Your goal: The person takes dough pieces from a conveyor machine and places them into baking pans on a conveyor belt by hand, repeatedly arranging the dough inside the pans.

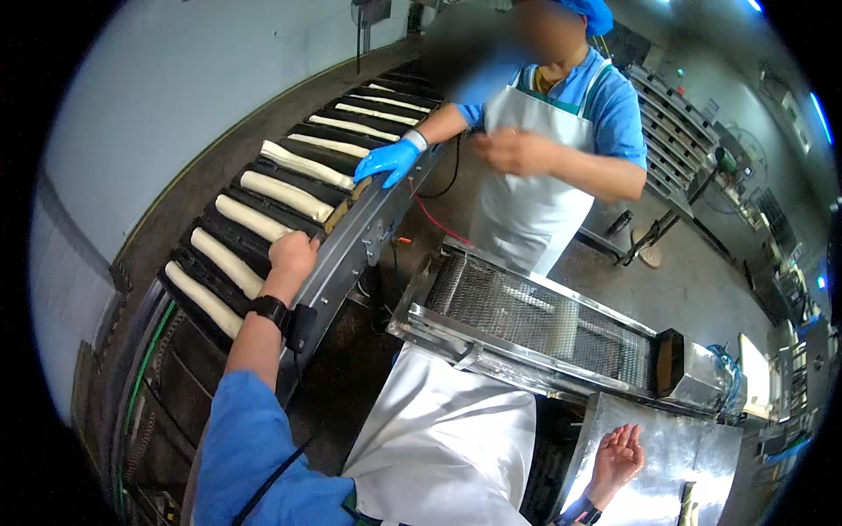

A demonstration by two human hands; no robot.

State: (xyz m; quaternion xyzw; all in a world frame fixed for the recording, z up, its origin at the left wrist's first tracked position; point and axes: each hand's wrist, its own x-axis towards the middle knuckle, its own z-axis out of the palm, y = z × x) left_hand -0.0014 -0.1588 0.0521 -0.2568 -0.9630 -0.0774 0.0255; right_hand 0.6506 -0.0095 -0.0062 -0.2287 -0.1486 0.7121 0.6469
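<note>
My left hand is closed at the near rail of the conveyor, by the end of a long pale dough strip. Its curled fingers hide whatever they may hold. More dough strips, such as one beside my wrist, lie in dark moulds along the belt. Palm up and fingers loosely apart, my right hand is over a shiny metal table at the lower right, holding nothing. A pale strip-like piece lies at that table's lower edge.
Across from me stands a co-worker in a white apron, a blue-gloved hand on the conveyor rail, the bare hand raised and blurred. A mesh belt in a metal frame runs between us. A rack stands behind.
</note>
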